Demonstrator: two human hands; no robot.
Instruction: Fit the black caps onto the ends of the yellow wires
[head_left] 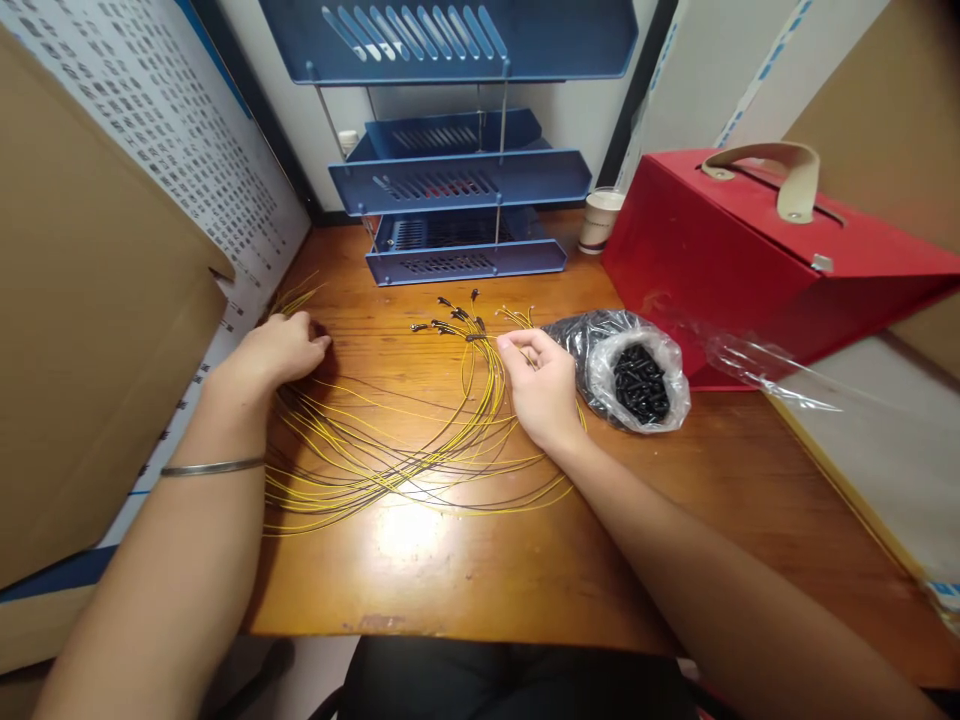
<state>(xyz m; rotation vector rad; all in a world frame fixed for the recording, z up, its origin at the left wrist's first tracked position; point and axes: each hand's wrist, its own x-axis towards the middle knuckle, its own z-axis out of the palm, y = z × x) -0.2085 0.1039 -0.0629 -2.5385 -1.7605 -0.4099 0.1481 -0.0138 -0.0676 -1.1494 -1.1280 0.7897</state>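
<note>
A loose bundle of thin yellow and black wires (420,462) curves across the wooden table. Several of its ends carry small black tips (459,316) and lie gathered beyond the middle. My right hand (541,385) pinches thumb and forefinger together beside that gathered part, on a yellow wire. Other bare-looking wire ends (517,316) show just behind it. At the left, my left hand (289,348) is curled over the other end of the bundle; its fingertips are mostly hidden. Right of my right hand, a clear plastic bag (600,375) lies on its side, its mouth showing many small black sleeves (640,386).
A blue tiered tray rack (465,265) stands at the back, with a paper cup (600,222) beside it. A large red box (750,260) with a beige handle fills the right. Cardboard (97,300) borders the left side. The table's front edge (450,634) is near my lap.
</note>
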